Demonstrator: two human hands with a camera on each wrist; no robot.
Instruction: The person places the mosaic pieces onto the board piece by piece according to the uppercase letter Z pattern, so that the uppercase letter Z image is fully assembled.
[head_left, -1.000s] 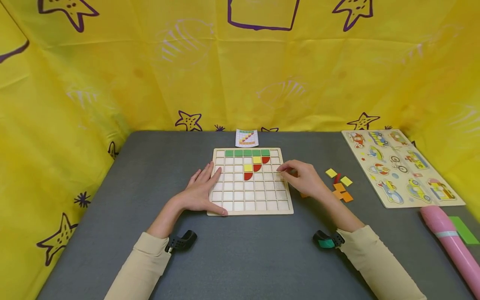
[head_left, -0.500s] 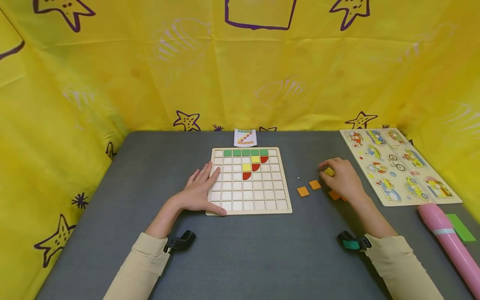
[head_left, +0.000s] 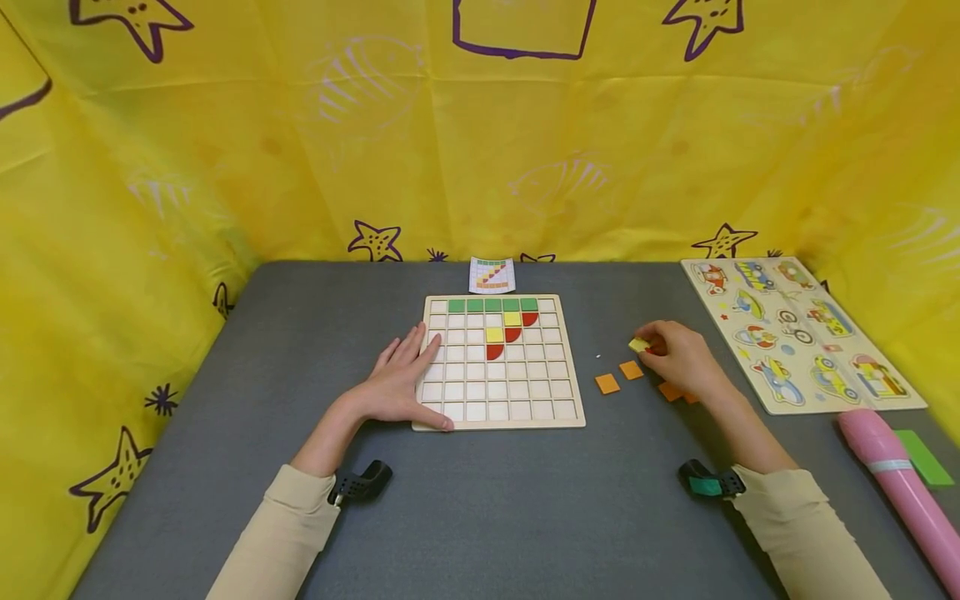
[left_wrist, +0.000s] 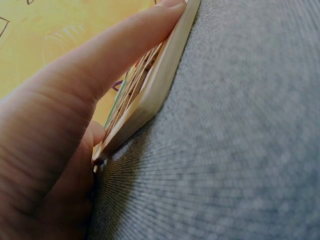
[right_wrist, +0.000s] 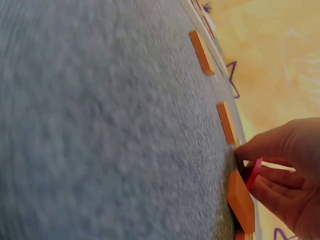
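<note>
In the head view, a wooden grid board (head_left: 498, 423) lies on the dark table, with green (head_left: 492, 306), yellow (head_left: 495, 334) and red (head_left: 494, 352) tiles in some of its cells. My left hand (head_left: 397, 383) rests spread on its left side, the thumb along the near edge. To the right of the board, my right hand (head_left: 682, 358) pinches a yellow square tile (head_left: 638, 344) just over the table. A red piece (right_wrist: 254, 173) shows by the fingers in the right wrist view; whether they hold it, I cannot tell. Orange square tiles (head_left: 632, 370) lie around this hand.
A small pattern card (head_left: 492, 276) stands behind the board. At the far right lie a picture puzzle board (head_left: 802, 342), a pink cylindrical object (head_left: 892, 475) and a green flat piece (head_left: 926, 458). Yellow cloth (head_left: 480, 150) hangs behind the table.
My right hand has moved right from the board to the loose tiles and picked up a yellow tile, shifting it slightly left. My left hand has stayed on the board.
</note>
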